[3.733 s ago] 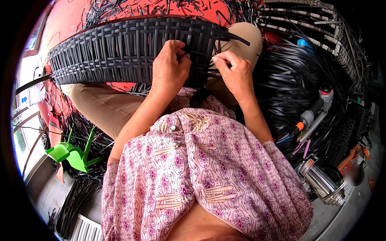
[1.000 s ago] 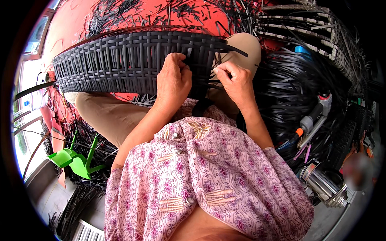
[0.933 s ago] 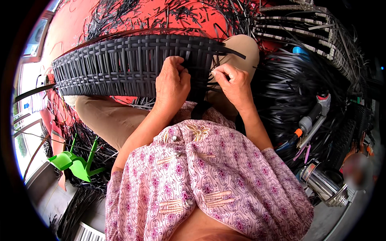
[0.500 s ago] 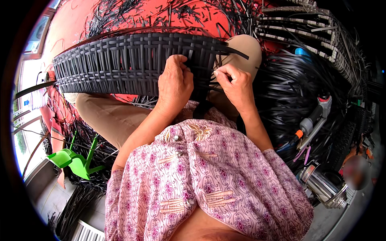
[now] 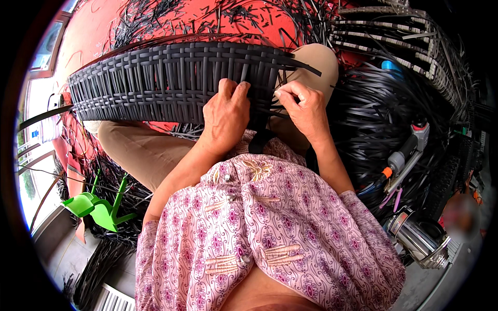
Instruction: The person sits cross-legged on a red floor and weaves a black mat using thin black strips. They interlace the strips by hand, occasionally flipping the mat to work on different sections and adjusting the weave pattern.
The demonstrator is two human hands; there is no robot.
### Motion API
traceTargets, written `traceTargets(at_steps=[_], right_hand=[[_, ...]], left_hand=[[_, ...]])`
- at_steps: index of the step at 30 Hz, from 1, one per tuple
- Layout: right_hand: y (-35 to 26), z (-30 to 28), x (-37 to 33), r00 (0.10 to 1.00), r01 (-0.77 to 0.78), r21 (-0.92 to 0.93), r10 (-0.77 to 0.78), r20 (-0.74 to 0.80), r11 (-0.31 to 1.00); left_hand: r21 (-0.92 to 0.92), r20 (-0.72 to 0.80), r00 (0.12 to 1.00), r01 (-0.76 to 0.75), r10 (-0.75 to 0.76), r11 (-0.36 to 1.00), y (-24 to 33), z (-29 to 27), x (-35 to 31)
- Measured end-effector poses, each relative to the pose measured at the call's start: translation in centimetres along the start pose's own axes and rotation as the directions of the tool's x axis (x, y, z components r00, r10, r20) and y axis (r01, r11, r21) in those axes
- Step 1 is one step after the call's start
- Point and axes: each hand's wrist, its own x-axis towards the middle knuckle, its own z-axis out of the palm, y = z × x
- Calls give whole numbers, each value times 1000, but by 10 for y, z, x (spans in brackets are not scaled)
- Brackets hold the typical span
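Observation:
A curved panel of woven black flat strips (image 5: 140, 78) lies across my lap, its long side running left to right. My left hand (image 5: 225, 114) is closed at the panel's right part, fingertips pressed on an upright black strip (image 5: 244, 71). Past the panel's right end, my right hand (image 5: 305, 108) is pinched, thumb against index finger. Thin dark strip ends show beside that pinch, but what it holds is too small to make out. A loose strip end (image 5: 307, 66) sticks out over my right knee.
Bundled black strips (image 5: 371, 114) lie to my right, with a grey and orange tool (image 5: 402, 155) on them and a steel flask (image 5: 415, 236) nearer. A grey-white woven frame (image 5: 384, 33) stands far right. Green plastic pieces (image 5: 106, 210) lie left. Scraps litter the red floor (image 5: 202, 18).
My left hand has turned slightly and shifted nearer to me, its fingertips lower on the panel. The right hand and the panel have barely moved.

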Motion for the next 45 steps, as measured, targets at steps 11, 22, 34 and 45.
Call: traceTargets(at_steps=[11, 22, 34, 45], right_hand=[[21, 2, 3, 995, 55, -40, -52, 90, 998], [23, 5, 3, 946, -313, 334, 260, 193, 889], [10, 8, 6, 960, 229, -143, -247, -129, 963], [-50, 44, 35, 944, 241, 463, -317, 94, 853]], left_hand=[[-179, -35, 985, 161, -169, 971, -4, -5, 1], [-81, -9, 987, 160, -161, 984, -4, -8, 9], [-387, 6, 943, 310, -334, 868, -17, -23, 4], [-541, -100, 976, 111, -195, 834, 0, -88, 12]])
